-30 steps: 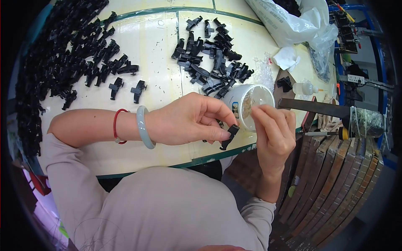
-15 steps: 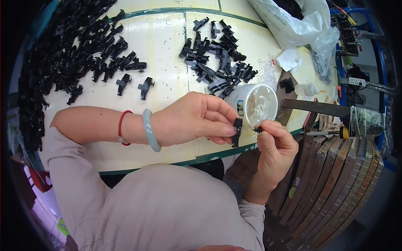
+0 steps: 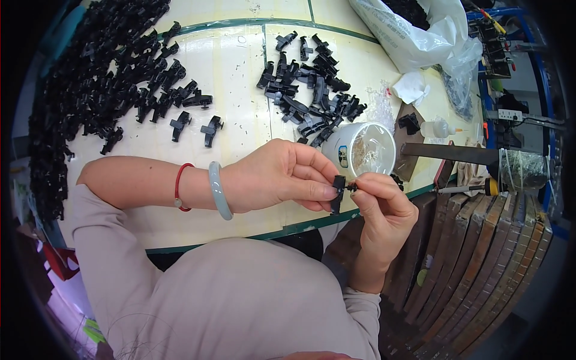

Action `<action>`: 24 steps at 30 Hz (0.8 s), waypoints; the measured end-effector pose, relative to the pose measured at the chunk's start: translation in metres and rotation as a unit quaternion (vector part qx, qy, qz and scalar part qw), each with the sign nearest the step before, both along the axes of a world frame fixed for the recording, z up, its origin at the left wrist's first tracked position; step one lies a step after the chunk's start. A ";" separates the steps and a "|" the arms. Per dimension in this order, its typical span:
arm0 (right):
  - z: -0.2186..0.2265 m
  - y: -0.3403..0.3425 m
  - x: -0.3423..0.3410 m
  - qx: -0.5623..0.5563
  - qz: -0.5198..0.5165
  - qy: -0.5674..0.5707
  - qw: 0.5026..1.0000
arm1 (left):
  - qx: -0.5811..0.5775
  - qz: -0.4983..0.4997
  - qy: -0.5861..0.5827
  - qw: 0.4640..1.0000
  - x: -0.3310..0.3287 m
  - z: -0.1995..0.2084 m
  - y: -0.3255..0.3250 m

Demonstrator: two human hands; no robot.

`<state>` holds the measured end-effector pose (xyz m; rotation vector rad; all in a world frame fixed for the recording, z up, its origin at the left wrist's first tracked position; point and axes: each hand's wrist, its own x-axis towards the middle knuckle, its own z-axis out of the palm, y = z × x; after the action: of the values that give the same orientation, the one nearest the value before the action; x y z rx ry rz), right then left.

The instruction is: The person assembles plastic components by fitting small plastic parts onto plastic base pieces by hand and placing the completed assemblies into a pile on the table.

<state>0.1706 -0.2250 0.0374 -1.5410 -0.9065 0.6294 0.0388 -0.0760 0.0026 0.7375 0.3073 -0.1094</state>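
Observation:
Between the thumb and fingers of my left hand point(image 3: 279, 180) is a slim black plastic part point(image 3: 338, 197), held upright above the table's near edge. My right hand point(image 3: 387, 207) pinches a small black piece point(image 3: 351, 188) by its end. That piece meets the right side of the plastic part; whether it is seated in it cannot be made out. Just beyond both hands stands a translucent white tub point(image 3: 332, 146) with small pale bits inside. Past my left hand lies a loose heap of similar black parts point(image 3: 321, 90).
A big pile of black parts point(image 3: 102, 72) covers the table's left side, with two single ones point(image 3: 211, 131) near it. At the right are a plastic bag point(image 3: 414, 42), a squeeze bottle point(image 3: 438, 128), a dark metal bar point(image 3: 450, 152) and stacked boards point(image 3: 468, 264).
My right hand has moved left, bringing the small black piece from a gap away up against the part in my left hand. The left hand has barely shifted.

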 end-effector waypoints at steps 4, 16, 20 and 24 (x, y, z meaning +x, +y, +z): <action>-0.001 0.001 -0.001 -0.005 0.006 -0.015 1.000 | 0.006 0.003 -0.004 1.000 0.001 -0.001 -0.001; -0.007 0.002 -0.006 0.019 0.013 -0.035 0.999 | 0.021 0.035 -0.027 0.999 -0.002 -0.004 -0.003; -0.008 0.000 -0.010 0.013 0.002 -0.080 0.997 | 0.029 0.043 -0.035 0.998 -0.003 -0.006 -0.005; -0.010 -0.001 -0.014 0.011 -0.005 -0.117 0.993 | 0.029 0.051 -0.041 0.997 -0.005 -0.009 -0.008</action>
<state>0.1567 -0.2264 0.0278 -1.6211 -1.0762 0.4357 0.0343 -0.0840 -0.0063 0.7808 0.2709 0.0263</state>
